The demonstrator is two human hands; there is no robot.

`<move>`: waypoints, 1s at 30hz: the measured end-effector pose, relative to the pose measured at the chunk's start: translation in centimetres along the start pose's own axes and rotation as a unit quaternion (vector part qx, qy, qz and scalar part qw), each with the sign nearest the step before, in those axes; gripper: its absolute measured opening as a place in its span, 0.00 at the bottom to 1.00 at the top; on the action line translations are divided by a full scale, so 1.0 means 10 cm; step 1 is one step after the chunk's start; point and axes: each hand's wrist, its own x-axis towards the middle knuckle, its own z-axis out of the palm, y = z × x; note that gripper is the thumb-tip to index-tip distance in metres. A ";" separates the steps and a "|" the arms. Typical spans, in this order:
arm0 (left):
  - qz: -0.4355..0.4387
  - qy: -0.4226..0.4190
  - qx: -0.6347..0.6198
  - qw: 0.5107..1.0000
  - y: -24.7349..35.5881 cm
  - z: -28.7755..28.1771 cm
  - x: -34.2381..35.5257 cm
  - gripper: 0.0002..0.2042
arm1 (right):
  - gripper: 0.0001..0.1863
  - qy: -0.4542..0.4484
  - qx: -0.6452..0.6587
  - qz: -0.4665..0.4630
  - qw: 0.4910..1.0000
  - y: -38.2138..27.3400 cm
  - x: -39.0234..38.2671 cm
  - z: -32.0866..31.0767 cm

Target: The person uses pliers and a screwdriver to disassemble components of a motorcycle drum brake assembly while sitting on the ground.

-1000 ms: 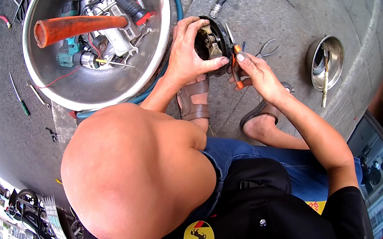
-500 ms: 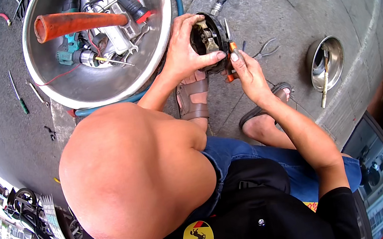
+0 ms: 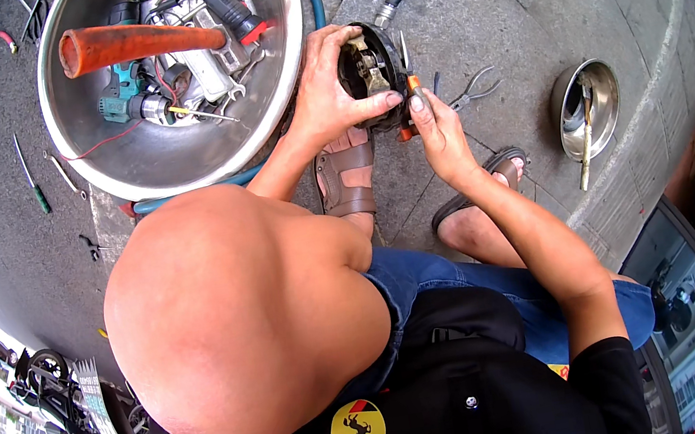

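Honestly, that round black housing [image 3: 371,77] looks like a stiff, fairly heavy lump, so your left hand [image 3: 327,97] wrapped around its rim is the right grip; the brown parts inside look more delicate. It sits up off the ground, above your left sandal [image 3: 348,179]. Your right hand [image 3: 436,135] is closed on the orange-handled pliers [image 3: 408,71], tips at the housing's right edge. You're crouched on grey concrete [image 3: 515,9], big tool basin [image 3: 160,65] far left, small bowl [image 3: 587,108] right.

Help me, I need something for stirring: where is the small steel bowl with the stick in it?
The small steel bowl sits on the concrete at the head view's right, beyond the right hand.
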 end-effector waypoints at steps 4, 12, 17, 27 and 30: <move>-0.004 -0.004 0.004 1.000 -0.01 -0.01 0.00 0.47 | 0.29 0.040 -0.003 -0.034 0.999 -0.03 0.00 0.06; -0.008 -0.004 -0.014 1.000 -0.05 -0.01 -0.01 0.46 | 0.30 0.034 0.009 -0.026 0.999 -0.10 0.04 0.03; 0.006 0.000 -0.004 1.000 -0.02 0.01 -0.01 0.43 | 0.36 -0.073 0.070 0.094 0.991 -0.27 0.05 -0.21; -0.137 -0.017 -0.141 0.980 0.04 -0.06 0.00 0.49 | 0.34 0.038 -0.010 -0.015 0.999 -0.18 0.13 0.08; -0.130 -0.020 -0.130 0.983 -0.09 -0.06 -0.04 0.48 | 0.35 0.034 -0.018 -0.011 0.999 -0.24 0.11 0.06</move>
